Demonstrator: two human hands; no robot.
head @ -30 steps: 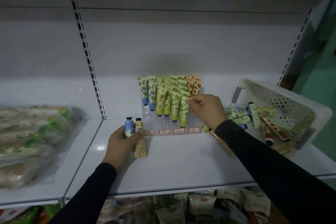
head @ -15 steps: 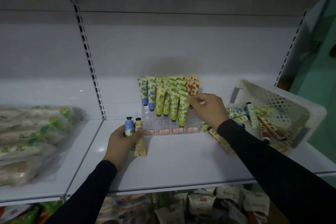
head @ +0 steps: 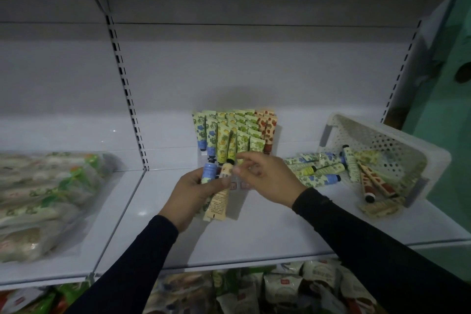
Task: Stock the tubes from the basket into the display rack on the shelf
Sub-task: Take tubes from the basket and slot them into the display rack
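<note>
Head view. The left hand (head: 193, 192) is gripping two tubes, caps up: a blue tube (head: 209, 172) and a cream tube (head: 219, 195), fingers curled round both. The right hand (head: 265, 178) is reaching across, thumb and forefinger closing at the cream tube's black cap; blur is hiding whether they are pinching it, so cannot tell. Both hands are sitting just in front of the display rack (head: 235, 185), covering its lower front. Stocked tubes (head: 234, 135) are standing upright in rows behind. To the right, a white basket (head: 382, 145) is lying tipped on the shelf (head: 267, 232), loose tubes (head: 318, 167) spilling from it. Bagged goods (head: 43, 196) are lying far left.
</note>
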